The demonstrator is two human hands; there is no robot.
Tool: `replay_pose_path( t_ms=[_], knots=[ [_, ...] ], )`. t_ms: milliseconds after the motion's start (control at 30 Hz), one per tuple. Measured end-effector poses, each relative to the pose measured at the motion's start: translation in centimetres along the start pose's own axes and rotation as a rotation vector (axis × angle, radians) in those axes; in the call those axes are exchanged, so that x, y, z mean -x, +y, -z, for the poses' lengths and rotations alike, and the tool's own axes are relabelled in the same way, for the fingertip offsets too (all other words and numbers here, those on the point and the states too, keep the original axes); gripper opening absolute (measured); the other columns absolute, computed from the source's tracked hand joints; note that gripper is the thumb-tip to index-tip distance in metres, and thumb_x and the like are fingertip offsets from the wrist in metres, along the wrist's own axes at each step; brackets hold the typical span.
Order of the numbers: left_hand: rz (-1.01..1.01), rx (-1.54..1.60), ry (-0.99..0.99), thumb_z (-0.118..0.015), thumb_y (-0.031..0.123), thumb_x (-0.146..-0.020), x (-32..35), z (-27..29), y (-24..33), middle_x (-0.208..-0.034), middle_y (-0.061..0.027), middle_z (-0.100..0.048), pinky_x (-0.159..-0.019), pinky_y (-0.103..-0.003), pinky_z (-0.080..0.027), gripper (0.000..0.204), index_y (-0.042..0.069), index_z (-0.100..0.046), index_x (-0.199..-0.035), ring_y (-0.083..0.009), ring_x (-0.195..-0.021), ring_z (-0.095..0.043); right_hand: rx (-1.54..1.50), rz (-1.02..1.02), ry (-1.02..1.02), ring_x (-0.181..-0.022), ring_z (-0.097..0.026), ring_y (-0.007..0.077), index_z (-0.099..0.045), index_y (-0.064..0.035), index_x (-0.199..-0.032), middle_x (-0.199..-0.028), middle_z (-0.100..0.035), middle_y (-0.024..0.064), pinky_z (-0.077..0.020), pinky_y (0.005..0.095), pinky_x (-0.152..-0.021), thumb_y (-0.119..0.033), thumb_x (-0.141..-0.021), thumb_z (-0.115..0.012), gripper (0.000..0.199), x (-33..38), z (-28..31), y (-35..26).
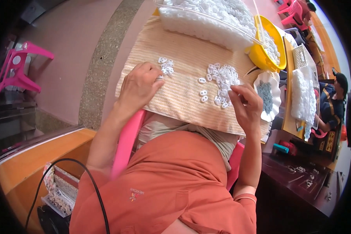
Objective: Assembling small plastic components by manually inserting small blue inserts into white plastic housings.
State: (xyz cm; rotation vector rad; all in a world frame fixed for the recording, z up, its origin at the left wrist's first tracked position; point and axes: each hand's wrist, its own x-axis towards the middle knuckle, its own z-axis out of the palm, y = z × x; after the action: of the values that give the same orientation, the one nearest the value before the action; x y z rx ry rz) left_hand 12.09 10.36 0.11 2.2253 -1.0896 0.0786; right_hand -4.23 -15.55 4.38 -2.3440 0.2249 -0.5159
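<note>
My left hand [141,81] is curled on the cloth, with a small white two-hole plastic piece [160,77] at its fingertips. Just beyond it lies a small cluster of similar white pieces [167,67]. Over on the right, the thumb and fingers of my right hand [247,103] are drawn together beside a larger loose pile of the white pieces [224,78]. Whatever those fingers hold, if anything, is too small to make out. A few single pieces [203,96] lie apart at the pile's left. Right of the hand is a white wavy-rimmed dish [275,97] of small grey metal parts [265,95].
Yellow striped cloth [175,43] covers the work surface. At its far edge stands a clear bin [206,33] heaped with white pieces, beside a yellow basin [257,54] of more. Another person [331,99] sits at the right. A pink stool [19,70] stands far left.
</note>
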Motion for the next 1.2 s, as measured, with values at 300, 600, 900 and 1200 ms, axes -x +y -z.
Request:
replay_pose_path(
  t_ms=[300, 600, 900, 1200],
  knots=[
    [0.047, -0.036, -0.077, -0.064, 0.015, -0.082, -0.6, -1.3, -1.3, -0.088, -0.0142, -0.062, -0.076, -0.040, -0.048, 0.013, 0.003, -0.068, -0.085, -0.0317, -0.086, -0.061, -0.129, -0.120, 0.116, -0.067, -0.054, 0.0083, -0.067, 0.0014, -0.092, -0.083, -0.062, 0.0048, -0.0423, 0.0204, -0.058, 0.004, -0.080, -0.067, 0.012, 5.5, 4.1, 1.9],
    [0.189, 0.136, -0.100, -0.065, 0.008, -0.080, -0.3, -0.3, 0.1, -0.081, -0.0141, -0.064, -0.063, -0.032, -0.048, 0.009, -0.001, -0.065, -0.084, -0.0248, -0.069, -0.062, -0.186, -0.209, 0.301, -0.065, -0.048, 0.0034, -0.067, 0.0031, -0.097, -0.086, -0.060, 0.0014, -0.0376, 0.0170, -0.056, 0.003, -0.084, -0.067, 0.013, 9.1, 8.8, 4.2],
    [0.183, 0.084, -0.096, -0.067, 0.006, -0.079, -0.4, -0.4, 0.6, -0.077, -0.0136, -0.064, -0.062, -0.031, -0.048, 0.011, -0.001, -0.063, -0.087, -0.0211, -0.066, -0.062, -0.158, -0.313, 0.361, -0.064, -0.048, 0.0043, -0.067, 0.0044, -0.097, -0.083, -0.061, 0.0021, -0.0396, 0.0180, -0.059, 0.001, -0.084, -0.068, 0.014, 10.9, 10.1, 6.7],
    [0.263, 0.139, -0.082, -0.066, 0.007, -0.080, -0.4, -0.9, 0.2, -0.076, -0.0112, -0.064, -0.063, -0.029, -0.049, 0.014, 0.000, -0.065, -0.092, -0.0168, -0.065, -0.061, 0.005, -0.290, 0.335, -0.062, -0.053, 0.0063, -0.068, 0.0033, -0.097, -0.080, -0.063, 0.0065, -0.0416, 0.0209, -0.055, -0.002, -0.081, -0.071, 0.017, 10.4, 9.8, 8.7]
  ],
)
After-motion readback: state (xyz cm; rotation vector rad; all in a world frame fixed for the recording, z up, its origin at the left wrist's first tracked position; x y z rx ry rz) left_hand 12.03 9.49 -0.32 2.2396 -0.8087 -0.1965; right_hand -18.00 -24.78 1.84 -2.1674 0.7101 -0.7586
